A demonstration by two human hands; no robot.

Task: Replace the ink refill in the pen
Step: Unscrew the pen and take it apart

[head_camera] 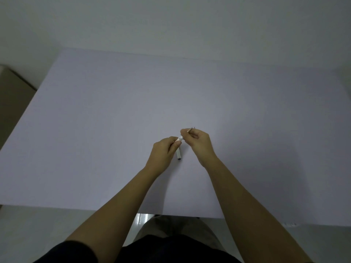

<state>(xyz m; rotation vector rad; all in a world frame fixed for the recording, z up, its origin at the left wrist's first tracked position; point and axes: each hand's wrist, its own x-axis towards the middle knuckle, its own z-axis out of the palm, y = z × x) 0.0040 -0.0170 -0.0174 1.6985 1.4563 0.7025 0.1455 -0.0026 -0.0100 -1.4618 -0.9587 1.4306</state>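
Your pale table (pixel 114 130) fills the view. Above its near middle, your left hand (pixel 163 151) closes around the white pen barrel (pixel 178 155), while your right hand (pixel 199 140) pinches a thin refill (pixel 190 129) at the barrel's upper end.

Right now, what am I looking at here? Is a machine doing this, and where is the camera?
No machine: these are a person's two bare hands. The one picture comes from a wide-angle camera worn on the head, looking forward and down. Below is a plain pale table. The left hand holds a white pen barrel, whose lower end pokes out beneath the grip. The right hand pinches a thin part at the barrel's upper end, probably the refill; it is too small to be sure. Nothing else lies on the table.
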